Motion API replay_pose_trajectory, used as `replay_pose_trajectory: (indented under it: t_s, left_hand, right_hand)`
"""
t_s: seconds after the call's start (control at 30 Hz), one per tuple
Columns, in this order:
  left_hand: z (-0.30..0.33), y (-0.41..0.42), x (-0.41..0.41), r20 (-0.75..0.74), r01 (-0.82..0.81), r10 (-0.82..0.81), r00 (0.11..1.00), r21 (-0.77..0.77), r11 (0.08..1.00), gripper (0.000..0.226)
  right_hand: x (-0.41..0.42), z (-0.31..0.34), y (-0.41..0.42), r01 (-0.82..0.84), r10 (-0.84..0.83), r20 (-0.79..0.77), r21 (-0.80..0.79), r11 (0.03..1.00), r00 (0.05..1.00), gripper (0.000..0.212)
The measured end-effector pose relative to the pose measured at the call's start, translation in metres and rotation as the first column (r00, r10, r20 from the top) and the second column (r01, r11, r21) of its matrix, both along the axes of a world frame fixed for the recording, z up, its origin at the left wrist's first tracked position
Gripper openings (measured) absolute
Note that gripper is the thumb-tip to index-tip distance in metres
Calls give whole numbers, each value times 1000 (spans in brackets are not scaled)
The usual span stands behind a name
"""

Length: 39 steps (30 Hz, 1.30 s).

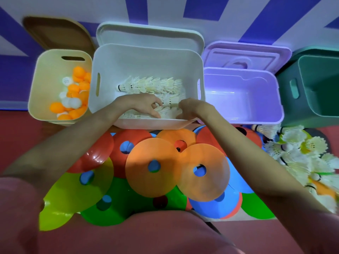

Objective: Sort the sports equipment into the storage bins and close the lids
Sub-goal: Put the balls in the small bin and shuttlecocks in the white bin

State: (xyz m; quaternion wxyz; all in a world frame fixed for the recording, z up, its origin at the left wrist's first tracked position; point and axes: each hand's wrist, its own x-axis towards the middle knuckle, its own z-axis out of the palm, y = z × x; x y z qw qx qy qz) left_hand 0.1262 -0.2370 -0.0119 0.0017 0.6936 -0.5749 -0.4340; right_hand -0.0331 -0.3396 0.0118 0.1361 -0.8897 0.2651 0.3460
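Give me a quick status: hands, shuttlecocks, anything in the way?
Left hand and right hand in white bin, arranging shuttlecocks; grip unclear. Loose shuttlecock pile waits at right. Disc cones crowd the floor under the arms.

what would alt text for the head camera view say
Both hands, left hand and right hand, reach into a white bin arranging shuttlecocks. Left of it a beige bin holds ping-pong balls; right of it stand a purple bin and a green bin, all unlidded. Coloured flat cones and loose shuttlecocks cover the floor.
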Motion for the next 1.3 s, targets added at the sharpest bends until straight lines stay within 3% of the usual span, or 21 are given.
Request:
replay_pose_trajectory:
  t_s: [0.13, 0.23, 0.37, 0.47, 0.53, 0.63, 0.7, 0.83, 0.93, 1.07, 1.3]
  left_hand:
    - [10, 4, -4, 48, -14, 13, 999, 20, 1000, 62]
    - [18, 6, -10, 118, -19, 20, 993, -2, 1000, 59]
    - [27, 13, -25, 143, -107, 135, 980, -190, 976, 44]
    - [35, 24, -53, -15, -274, 305, 952, -485, 831, 30]
    - [43, 30, -82, -130, -348, 345, 929, -621, 702, 27]
    - [54, 33, -127, -243, -404, 335, 910, -702, 586, 27]
    - [55, 33, -156, -267, -410, 323, 908, -724, 555, 27]
    - [47, 29, -213, -248, -354, 253, 935, -700, 620, 23]
    - [35, 18, -252, -211, -299, 212, 954, -683, 666, 24]
    - [20, -3, -297, -160, -255, 198, 967, -613, 748, 27]
    - [2, -22, -351, -150, -276, 232, 961, -492, 826, 28]
  right_hand:
    - [-7, 11, 2, 25, -24, 91, -9, 1000, 996, 50]
    - [-26, 26, 6, 67, -68, 273, 11, 998, 960, 44]
    - [-70, 41, 19, 134, -141, 602, 57, 989, 786, 41]
    - [-118, 41, 31, 195, -203, 759, 102, 975, 619, 39]
    - [-156, 35, 34, 247, -238, 795, 115, 962, 558, 39]
    - [-210, 20, 31, 334, -287, 774, 104, 937, 565, 40]
    - [-245, 8, 26, 375, -302, 754, 80, 923, 583, 42]
    - [-309, -9, 11, 482, -357, 758, 64, 874, 546, 38]
    - [-347, -15, -5, 535, -304, 793, -33, 844, 528, 42]
    - [-374, -23, -42, 570, -248, 746, -209, 794, 618, 43]
    - [-372, -35, -84, 490, -258, 563, -307, 816, 785, 28]
